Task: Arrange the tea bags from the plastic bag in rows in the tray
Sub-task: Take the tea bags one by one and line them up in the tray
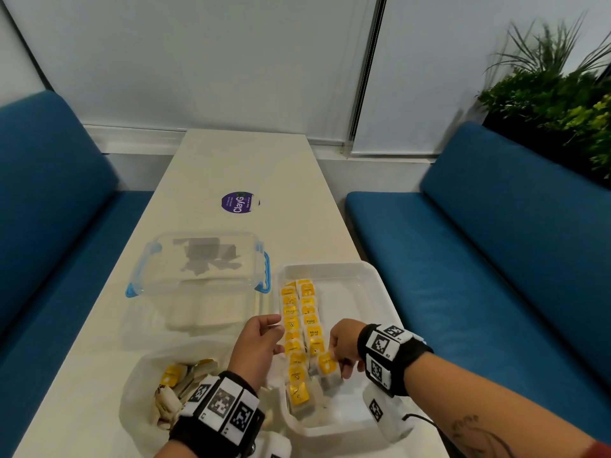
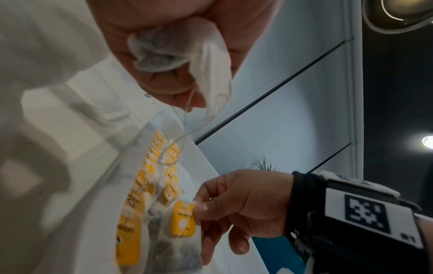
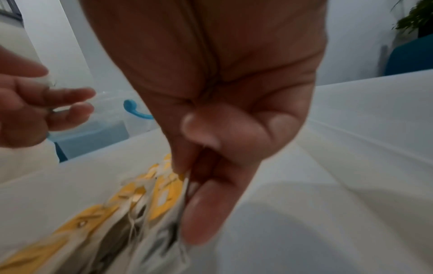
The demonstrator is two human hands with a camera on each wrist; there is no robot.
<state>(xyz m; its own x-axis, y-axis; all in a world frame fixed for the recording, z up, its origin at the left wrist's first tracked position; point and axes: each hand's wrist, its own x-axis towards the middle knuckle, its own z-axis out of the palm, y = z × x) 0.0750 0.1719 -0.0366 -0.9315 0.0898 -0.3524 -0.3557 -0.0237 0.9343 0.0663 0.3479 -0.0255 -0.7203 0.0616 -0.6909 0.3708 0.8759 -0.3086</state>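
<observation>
A white tray (image 1: 357, 299) holds two rows of tea bags (image 1: 299, 325) with yellow tags along its left side. My right hand (image 1: 339, 360) pinches a tea bag (image 1: 326, 364) by its yellow tag (image 2: 183, 218) at the near end of the second row. My left hand (image 1: 276, 335) hovers at the tray's left edge, fingers curled round another tea bag (image 2: 168, 50) whose string hangs down. The clear plastic bag (image 1: 139, 388) lies at the near left with several tea bags (image 1: 178, 378) inside.
A clear lidded container (image 1: 198, 269) with blue clips stands behind the plastic bag, left of the tray. A purple sticker (image 1: 238, 202) is on the table farther back. Blue benches (image 1: 496, 242) flank the table; a plant (image 1: 555, 104) stands at the right.
</observation>
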